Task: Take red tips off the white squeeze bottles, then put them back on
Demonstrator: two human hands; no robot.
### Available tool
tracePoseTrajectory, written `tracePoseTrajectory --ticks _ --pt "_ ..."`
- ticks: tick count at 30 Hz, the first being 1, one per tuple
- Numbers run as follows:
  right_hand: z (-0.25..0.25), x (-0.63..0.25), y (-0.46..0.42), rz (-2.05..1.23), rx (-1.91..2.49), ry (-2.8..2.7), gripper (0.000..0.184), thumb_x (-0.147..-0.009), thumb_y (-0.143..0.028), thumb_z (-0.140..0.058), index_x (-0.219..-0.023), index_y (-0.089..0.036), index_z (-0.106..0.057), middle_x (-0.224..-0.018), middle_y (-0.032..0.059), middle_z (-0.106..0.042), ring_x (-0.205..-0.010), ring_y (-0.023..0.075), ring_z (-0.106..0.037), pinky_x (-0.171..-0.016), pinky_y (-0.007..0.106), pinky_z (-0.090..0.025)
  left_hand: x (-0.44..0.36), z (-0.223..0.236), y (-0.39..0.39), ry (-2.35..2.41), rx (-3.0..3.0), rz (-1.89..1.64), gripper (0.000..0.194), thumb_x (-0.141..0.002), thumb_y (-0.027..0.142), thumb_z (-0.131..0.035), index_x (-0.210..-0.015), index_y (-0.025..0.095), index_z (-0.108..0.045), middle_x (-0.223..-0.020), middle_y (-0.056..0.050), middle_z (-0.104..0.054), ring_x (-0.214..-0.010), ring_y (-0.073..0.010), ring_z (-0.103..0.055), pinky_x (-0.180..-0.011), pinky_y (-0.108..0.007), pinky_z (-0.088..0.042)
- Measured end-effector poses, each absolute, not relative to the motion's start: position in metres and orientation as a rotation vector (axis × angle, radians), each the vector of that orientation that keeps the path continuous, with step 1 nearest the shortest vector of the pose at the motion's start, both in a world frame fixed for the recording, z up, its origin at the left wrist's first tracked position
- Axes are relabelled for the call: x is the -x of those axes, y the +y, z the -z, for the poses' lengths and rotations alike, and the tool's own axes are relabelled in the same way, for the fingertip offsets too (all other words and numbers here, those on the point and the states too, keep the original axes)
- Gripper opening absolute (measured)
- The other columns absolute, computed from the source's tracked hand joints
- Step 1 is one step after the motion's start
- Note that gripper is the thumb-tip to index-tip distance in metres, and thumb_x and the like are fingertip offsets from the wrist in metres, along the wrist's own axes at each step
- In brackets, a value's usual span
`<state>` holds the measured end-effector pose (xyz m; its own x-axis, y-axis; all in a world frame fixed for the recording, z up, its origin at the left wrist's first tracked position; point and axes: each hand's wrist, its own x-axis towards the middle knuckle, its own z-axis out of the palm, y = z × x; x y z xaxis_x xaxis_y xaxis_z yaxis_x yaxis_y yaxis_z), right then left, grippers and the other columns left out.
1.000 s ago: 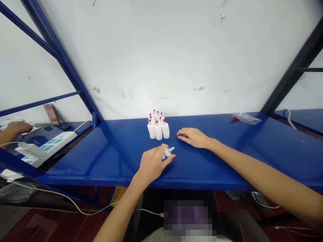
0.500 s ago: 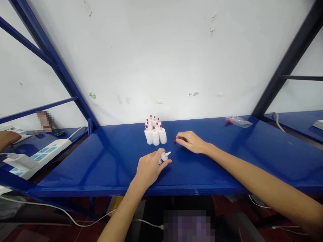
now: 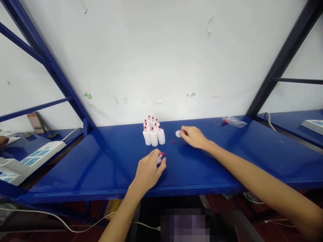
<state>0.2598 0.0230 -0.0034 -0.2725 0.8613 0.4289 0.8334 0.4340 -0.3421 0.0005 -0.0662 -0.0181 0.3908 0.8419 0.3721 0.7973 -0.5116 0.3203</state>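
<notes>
Far left, a co-worker's hand [image 3: 3, 140] at the frame edge, beyond a white power strip [image 3: 37, 154]. Left hand [image 3: 147, 169] curled narrow around a small white bottle [image 3: 159, 159], tilted, just in front of the group. Change noted: its nozzle was bare half a second ago; a red tip [image 3: 163, 154] now shows there, so it matches the upright, red-tipped white bottles [image 3: 154, 137] clustered on the blue tabletop [image 3: 202, 171]. Right of them, a loose red cap [image 3: 173, 142], lying about where it was; the right fingers have come off it. So that cap seems a separate one, unused. Next, a white round piece [image 3: 178, 133], newly in view, at the fingertips of the right hand [image 3: 193, 136], thumb and finger close together; gripped or merely touched, cannot tell. Farther right, a clear plastic bag [image 3: 234, 121] with something red in it.
</notes>
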Motion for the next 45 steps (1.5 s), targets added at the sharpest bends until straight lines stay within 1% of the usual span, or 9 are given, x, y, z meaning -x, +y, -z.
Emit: tracePoseTrajectory --ticks 9,12,18,30,35,37,39,42,45 --pt "0.011 -0.286 0.046 -0.074 1.912 -1.929 0.024 -0.087 -0.043 -0.050 -0.079 -0.021 -0.055 -0.075 0.0060 -0.064 -0.067 0.0196 -0.055 -0.059 0.029 -0.029 0.002 0.024 -0.061 1.321 -2.425 -0.896 0.023 -0.100 0.041 -0.042 -0.104 0.021 -0.054 -0.096 -0.003 -0.066 -0.082 -0.0181 -0.063 -0.073 -0.028 -0.044" --pt "0.004 -0.275 0.031 -0.016 1.648 -1.966 0.026 -0.092 -0.042 -0.044 -0.079 -0.021 -0.051 -0.067 0.0025 -0.058 -0.061 0.0172 -0.050 -0.060 0.029 -0.029 0.000 0.024 -0.064 1.383 -2.484 -0.853 0.026 -0.098 0.046 -0.046 -0.106 0.023 -0.055 -0.092 -0.001 -0.068 -0.079 -0.0180 -0.065 -0.068 -0.027 -0.042" --pt "-0.004 -0.224 -0.022 -0.369 0.828 -2.491 0.028 -0.096 -0.046 -0.045 -0.085 -0.020 -0.048 -0.074 -0.0005 -0.054 -0.062 0.0136 -0.043 -0.062 0.027 -0.032 -0.001 0.021 -0.066 1.361 -2.585 -0.723 0.022 -0.097 0.044 -0.049 -0.106 0.024 -0.055 -0.092 0.002 -0.069 -0.081 -0.0177 -0.065 -0.066 -0.027 -0.040" --pt "0.001 -0.201 -0.033 -0.887 0.678 -2.350 0.037 -0.101 -0.040 -0.037 -0.072 -0.019 -0.043 -0.066 -0.0037 -0.043 -0.060 0.0105 -0.039 -0.060 0.026 -0.033 -0.005 0.020 -0.069 1.297 -2.767 -0.750 0.025 -0.103 0.032 -0.032 -0.102 0.020 -0.053 -0.093 -0.003 -0.058 -0.079 -0.0160 -0.058 -0.068 -0.027 -0.043" --pt "-0.002 -0.218 -0.014 -1.200 0.775 -1.944 0.039 -0.097 -0.037 -0.032 -0.061 -0.024 -0.027 -0.052 -0.0069 -0.025 -0.046 0.0099 -0.026 -0.049 0.026 -0.028 -0.001 0.017 -0.070 1.465 -2.707 -0.844 0.035 -0.101 0.027 -0.033 -0.133 0.026 -0.047 -0.099 -0.003 -0.061 -0.081 -0.0164 -0.061 -0.068 -0.026 -0.043" --pt "-0.004 -0.234 -0.003 -1.018 0.913 -1.883 0.035 -0.095 -0.032 -0.028 -0.061 -0.024 -0.023 -0.053 -0.0063 -0.024 -0.046 0.0102 -0.023 -0.049 0.027 -0.024 0.002 0.015 -0.069 1.490 -2.611 -0.884 0.039 -0.100 0.027 -0.035 -0.139 0.026 -0.042 -0.097 -0.002 -0.064 -0.080 -0.0167 -0.063 -0.069 -0.026 -0.044" --pt "-0.004 -0.249 0.006 -0.690 1.137 -2.079 0.030 -0.091 -0.029 -0.037 -0.063 -0.022 -0.031 -0.057 -0.0035 -0.035 -0.053 0.0118 -0.032 -0.055 0.027 -0.026 0.003 0.015 -0.068 1.503 -2.514 -0.897 0.040 -0.099 0.031 -0.040 -0.139 0.024 -0.041 -0.092 -0.002 -0.067 -0.078 -0.0181 -0.064 -0.068 -0.027 -0.044" --pt "0.001 -0.258 0.013 -0.275 1.451 -2.418 0.018 -0.088 -0.028 -0.044 -0.071 -0.021 -0.045 -0.065 0.0008 -0.051 -0.061 0.0155 -0.043 -0.060 0.028 -0.027 0.003 0.017 -0.066 1.503 -2.431 -0.894 0.036 -0.097 0.040 -0.046 -0.127 0.021 -0.050 -0.089 -0.003 -0.068 -0.076 -0.0197 -0.064 -0.066 -0.028 -0.043" --pt "0.008 -0.251 0.016 -0.113 1.558 -2.554 0.015 -0.089 -0.031 -0.044 -0.080 -0.021 -0.052 -0.073 0.0036 -0.060 -0.066 0.0180 -0.051 -0.060 0.028 -0.028 0.002 0.019 -0.064 1.452 -2.410 -0.911 0.031 -0.097 0.045 -0.047 -0.113 0.020 -0.056 -0.087 -0.004 -0.069 -0.077 -0.0195 -0.064 -0.067 -0.028 -0.042"
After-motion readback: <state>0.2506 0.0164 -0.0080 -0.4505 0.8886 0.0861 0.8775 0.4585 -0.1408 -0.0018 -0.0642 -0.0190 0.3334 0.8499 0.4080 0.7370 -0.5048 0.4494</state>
